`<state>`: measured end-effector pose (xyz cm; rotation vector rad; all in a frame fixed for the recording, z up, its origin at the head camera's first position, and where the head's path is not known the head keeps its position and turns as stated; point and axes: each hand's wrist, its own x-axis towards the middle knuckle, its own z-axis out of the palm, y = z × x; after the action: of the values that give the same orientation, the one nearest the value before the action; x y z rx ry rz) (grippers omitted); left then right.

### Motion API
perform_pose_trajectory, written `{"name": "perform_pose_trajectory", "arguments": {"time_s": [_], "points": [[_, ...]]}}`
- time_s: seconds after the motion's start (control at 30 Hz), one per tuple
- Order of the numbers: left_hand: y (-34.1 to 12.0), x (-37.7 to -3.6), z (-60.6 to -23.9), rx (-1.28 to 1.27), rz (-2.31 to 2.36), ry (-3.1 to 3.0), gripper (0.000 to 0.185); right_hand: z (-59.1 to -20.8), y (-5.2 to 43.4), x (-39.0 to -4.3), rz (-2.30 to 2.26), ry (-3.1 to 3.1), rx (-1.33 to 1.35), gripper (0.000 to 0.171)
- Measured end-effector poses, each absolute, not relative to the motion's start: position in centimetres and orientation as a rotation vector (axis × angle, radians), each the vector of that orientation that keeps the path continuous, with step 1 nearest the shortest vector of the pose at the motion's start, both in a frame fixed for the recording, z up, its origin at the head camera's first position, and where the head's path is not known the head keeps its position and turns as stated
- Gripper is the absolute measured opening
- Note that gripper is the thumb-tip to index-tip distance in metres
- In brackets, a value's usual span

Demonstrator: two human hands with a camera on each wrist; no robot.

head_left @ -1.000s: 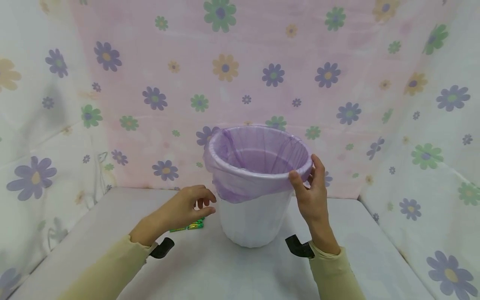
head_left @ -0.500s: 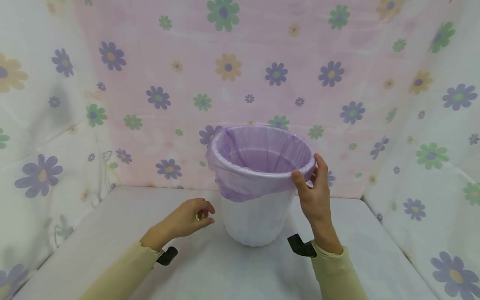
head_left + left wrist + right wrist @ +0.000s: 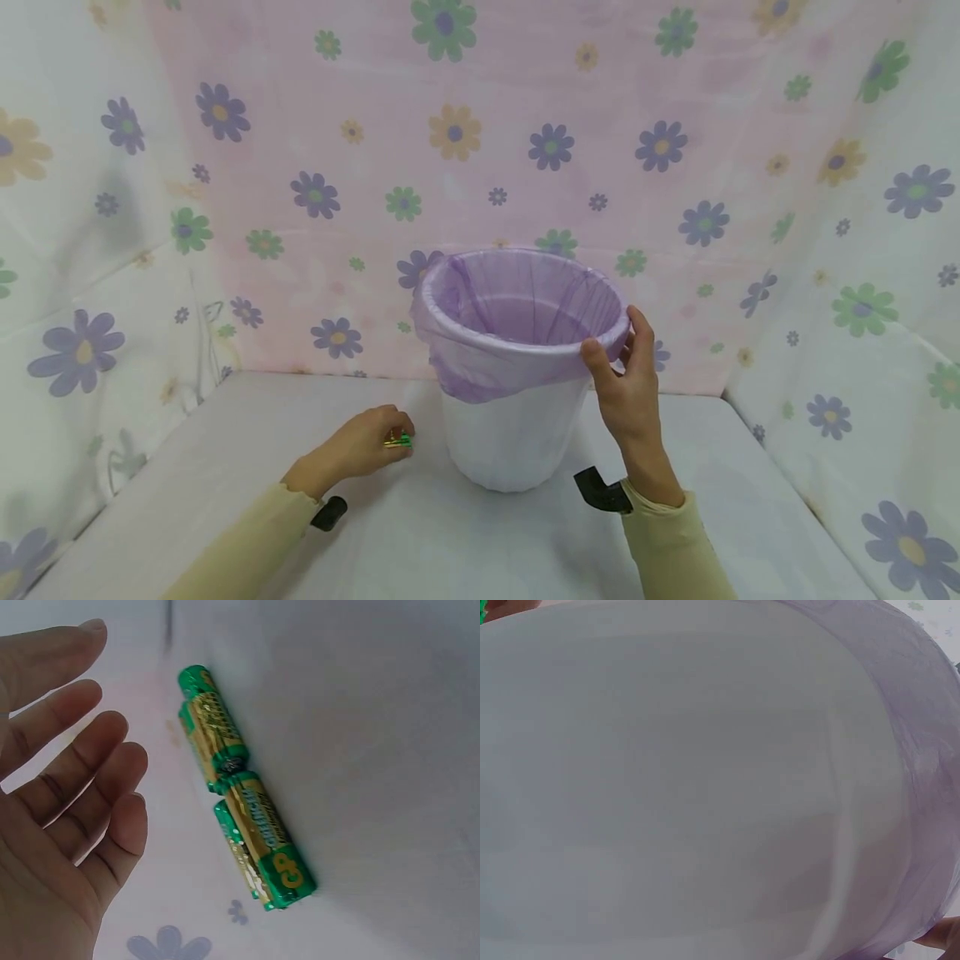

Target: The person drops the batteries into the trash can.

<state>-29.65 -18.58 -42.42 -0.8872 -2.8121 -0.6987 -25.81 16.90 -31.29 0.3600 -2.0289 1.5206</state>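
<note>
Several green and gold batteries (image 3: 259, 817) lie in two bundles end to end on the white surface in the left wrist view. My left hand (image 3: 352, 446) is beside them, low over the surface, its fingers relaxed and bent around a gap. The left wrist view shows its fingertips apart from the batteries. A white trash bin (image 3: 510, 446) stands upright at the centre, lined with a translucent purple garbage bag (image 3: 487, 375) folded over its rim. My right hand (image 3: 630, 400) grips that rim at the right, thumb in front, the other fingers partly hidden.
A white cloth-covered table (image 3: 465, 542) spreads under everything. Flower-patterned curtains (image 3: 360, 242) enclose the back and both sides. Black wrist-camera mounts (image 3: 603, 492) stick out near both sleeves.
My left hand has moved down from beside the bin to the batteries, its fingers staying bent. The right hand keeps its grip on the rim, and the bin stays put.
</note>
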Motion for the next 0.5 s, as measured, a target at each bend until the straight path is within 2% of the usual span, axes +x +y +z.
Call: {"name": "perform_pose_trajectory", "arguments": {"time_s": [0.23, 0.5], "points": [[-19.0, -30.3, -43.3, -0.807, -0.641, -2.892, 0.023, -31.3, 16.9, -25.9, 1.511, -2.031, 0.362, 0.074], [-19.3, -30.9, -44.2, -0.809, -0.618, -2.906, 0.020, -31.4, 17.0, -25.9, 1.508, -2.035, 0.358, 0.075]]}}
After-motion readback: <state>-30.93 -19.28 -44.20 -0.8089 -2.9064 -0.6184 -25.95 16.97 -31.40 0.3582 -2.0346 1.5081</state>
